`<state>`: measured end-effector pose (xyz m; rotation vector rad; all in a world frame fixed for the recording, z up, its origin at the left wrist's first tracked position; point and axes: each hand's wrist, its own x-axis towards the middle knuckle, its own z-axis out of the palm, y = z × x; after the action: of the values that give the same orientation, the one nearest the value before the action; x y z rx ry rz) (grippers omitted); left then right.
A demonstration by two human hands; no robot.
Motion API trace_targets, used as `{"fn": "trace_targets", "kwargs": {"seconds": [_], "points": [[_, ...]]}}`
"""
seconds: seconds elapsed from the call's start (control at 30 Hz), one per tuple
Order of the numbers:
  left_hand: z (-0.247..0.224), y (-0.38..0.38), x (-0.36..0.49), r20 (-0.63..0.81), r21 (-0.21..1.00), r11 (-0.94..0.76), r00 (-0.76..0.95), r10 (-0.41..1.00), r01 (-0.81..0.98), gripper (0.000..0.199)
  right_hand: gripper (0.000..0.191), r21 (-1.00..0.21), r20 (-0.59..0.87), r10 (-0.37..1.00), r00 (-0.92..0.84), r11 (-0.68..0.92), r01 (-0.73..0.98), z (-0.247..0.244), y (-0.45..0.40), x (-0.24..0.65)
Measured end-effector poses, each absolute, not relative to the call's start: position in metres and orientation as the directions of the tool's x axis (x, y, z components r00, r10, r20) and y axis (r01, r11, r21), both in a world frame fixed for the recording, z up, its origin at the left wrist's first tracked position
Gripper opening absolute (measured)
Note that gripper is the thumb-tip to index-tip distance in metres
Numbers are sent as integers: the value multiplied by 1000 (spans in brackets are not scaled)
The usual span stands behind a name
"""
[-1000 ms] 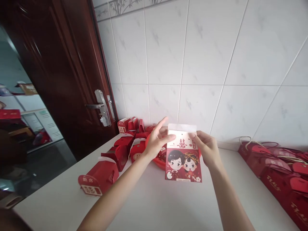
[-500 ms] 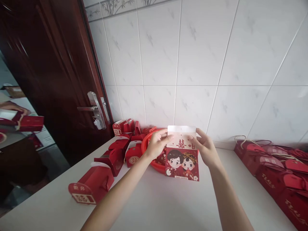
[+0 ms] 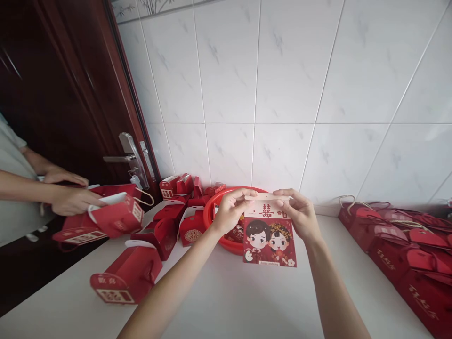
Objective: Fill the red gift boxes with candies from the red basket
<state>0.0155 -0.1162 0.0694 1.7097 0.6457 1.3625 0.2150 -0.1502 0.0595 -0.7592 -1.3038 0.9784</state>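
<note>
Here, the left hand (image 3: 229, 214) and right hand (image 3: 298, 214) pinched an envelope (image 3: 269, 242) by its top, thumbs against fingers; it hung before a red basin (image 3: 231, 247); at left, a co-worker (image 3: 72, 200) held boxes (image 3: 120, 219). The door (image 3: 67, 108) stood behind.

Soft light on pale tiles (image 3: 289, 70), door (image 3: 70, 89) dim

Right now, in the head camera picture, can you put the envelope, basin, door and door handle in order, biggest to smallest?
1. Door, biggest even though its edges are cut off
2. Envelope and basin: unsure, since the basin is partly hidden and farther back
3. Door handle, smallest
</note>
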Motion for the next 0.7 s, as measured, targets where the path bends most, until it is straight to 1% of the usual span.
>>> {"fn": "trace_targets", "kwargs": {"seconds": [0.1,0.23,0.37,0.47,0.53,0.6,0.7], "points": [[67,-116,17,527,849,-516,251,812,-114,23,38,-886,443,896,7,439,-147,60,-150,213],[63,-115,16,532,846,-520,247,810,-117,24,34,-886,436,896,77,443,-137,59,-150,209],[62,-114,15,526,850,-498,320,788,-172,33,38,-892,423,902,80,431,-140,59,-152,208],[61,-114,18,507,861,-469,257,823,-199,42,43,-885,440,895,75,446,-134,58,-152,209],[61,-115,22,495,867,-458,242,834,-196,39,44,-881,450,890,79,456,-121,58,-152,209],[61,-117,24,500,866,-466,274,822,-182,32,45,-886,445,892,78,451,-106,58,-151,210],[60,-118,24,520,854,-493,285,805,-166,33,44,-902,423,906,23,423,-86,59,-150,215]]}}
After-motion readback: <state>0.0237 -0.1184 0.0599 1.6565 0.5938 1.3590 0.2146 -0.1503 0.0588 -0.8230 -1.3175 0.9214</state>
